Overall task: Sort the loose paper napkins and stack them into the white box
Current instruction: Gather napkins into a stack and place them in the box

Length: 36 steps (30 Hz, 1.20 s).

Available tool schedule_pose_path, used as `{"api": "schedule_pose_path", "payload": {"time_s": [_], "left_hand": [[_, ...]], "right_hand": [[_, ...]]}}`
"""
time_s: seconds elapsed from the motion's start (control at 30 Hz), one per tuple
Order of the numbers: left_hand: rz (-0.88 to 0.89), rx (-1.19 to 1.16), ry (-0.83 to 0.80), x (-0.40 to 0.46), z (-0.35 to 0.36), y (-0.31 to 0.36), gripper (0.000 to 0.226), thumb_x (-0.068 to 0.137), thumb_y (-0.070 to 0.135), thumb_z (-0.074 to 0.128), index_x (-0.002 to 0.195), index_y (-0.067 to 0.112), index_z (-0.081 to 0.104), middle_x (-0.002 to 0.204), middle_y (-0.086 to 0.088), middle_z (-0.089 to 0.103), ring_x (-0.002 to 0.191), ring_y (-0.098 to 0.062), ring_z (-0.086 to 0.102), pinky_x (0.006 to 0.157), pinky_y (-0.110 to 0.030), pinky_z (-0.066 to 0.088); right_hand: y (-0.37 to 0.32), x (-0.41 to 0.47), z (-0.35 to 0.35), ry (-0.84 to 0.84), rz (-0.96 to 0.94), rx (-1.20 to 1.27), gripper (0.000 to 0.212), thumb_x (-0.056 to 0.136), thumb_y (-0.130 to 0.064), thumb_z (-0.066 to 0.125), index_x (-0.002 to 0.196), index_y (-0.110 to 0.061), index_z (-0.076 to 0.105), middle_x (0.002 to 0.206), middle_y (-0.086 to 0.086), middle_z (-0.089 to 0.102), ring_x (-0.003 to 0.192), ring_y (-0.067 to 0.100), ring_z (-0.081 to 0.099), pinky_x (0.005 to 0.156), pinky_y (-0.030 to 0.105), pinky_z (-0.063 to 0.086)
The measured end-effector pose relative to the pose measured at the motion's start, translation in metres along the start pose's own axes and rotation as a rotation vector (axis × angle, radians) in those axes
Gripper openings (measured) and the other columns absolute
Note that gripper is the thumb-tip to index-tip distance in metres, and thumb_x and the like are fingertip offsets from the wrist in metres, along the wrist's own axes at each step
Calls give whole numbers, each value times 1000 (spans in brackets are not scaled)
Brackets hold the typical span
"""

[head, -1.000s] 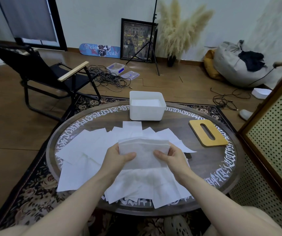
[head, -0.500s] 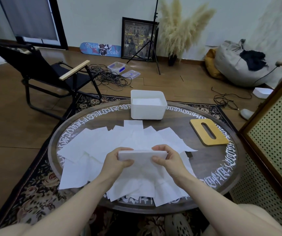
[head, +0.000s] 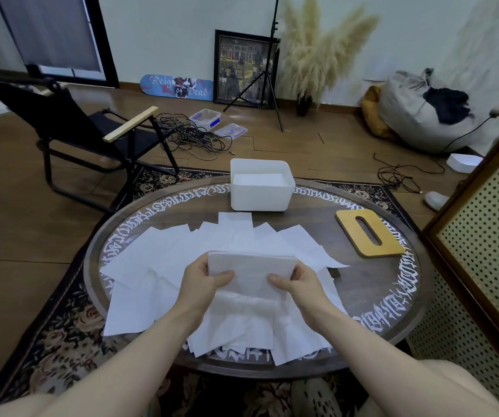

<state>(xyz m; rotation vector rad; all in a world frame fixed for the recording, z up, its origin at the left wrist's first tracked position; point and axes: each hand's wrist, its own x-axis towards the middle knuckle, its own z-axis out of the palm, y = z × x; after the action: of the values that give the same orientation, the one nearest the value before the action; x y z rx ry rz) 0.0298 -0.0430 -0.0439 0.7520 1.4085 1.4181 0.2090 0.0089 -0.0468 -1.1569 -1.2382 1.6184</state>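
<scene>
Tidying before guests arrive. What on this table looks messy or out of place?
Loose napkins lie fanned and overlapping, some overhanging the table near edge. The wooden lid lies beside the white box.

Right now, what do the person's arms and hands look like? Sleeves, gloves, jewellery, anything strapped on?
Both forearms are bare up to the frame's bottom edge: no sleeves in view. The left hand and right hand wear no gloves, and no rings, watch, bands, cables or markers show on the hands or wrists. Anything worn above the forearms is out of frame.
</scene>
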Motion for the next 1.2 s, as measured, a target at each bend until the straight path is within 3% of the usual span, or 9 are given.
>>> {"api": "schedule_pose_path", "payload": {"time_s": [0.17,0.3,0.4,0.77,1.1,1.2], "left_hand": [[18,20,-24,-2,1,0,35,78,-15,64,91,17,66,85,0,71,81,-17,65,79,-35,53],[26,82,-34,-1,-4,-3,37,78,-16,62,91,19,67,88,1,69,83,-16,62,77,-32,52],[30,158,-63,-2,-7,-7,37,78,-17,61,91,17,68,88,1,67,82,-15,59,70,-27,50],[28,219,-74,0,-6,-11,37,78,-18,59,92,16,66,88,3,65,82,-9,58,66,-20,48],[22,311,-91,4,-8,-19,35,82,-12,58,99,17,63,97,0,68,93,-17,63,75,-26,51],[38,346,-86,3,-7,-18,34,83,-10,57,95,21,64,96,2,69,93,-16,64,79,-31,51]], "right_hand": [[2,0,5,-19,-42,-111,21,85,5,64,83,-14,56,79,-1,61,75,12,60,64,18,47],[6,-1,5,-25,-59,-146,22,83,6,64,89,-15,59,84,-3,62,81,13,60,70,22,49],[8,-4,3,-18,-59,-149,23,83,8,62,91,-14,61,88,-4,62,80,13,57,65,18,48],[13,-6,4,-8,-26,-185,24,83,9,61,94,-13,62,88,-2,62,80,11,57,63,14,47],[19,-3,1,12,34,-222,26,85,5,63,107,-9,62,101,3,69,91,14,66,68,17,52],[21,-3,-1,26,69,-274,19,87,1,63,101,-12,64,101,2,71,94,17,67,76,24,55]]}}
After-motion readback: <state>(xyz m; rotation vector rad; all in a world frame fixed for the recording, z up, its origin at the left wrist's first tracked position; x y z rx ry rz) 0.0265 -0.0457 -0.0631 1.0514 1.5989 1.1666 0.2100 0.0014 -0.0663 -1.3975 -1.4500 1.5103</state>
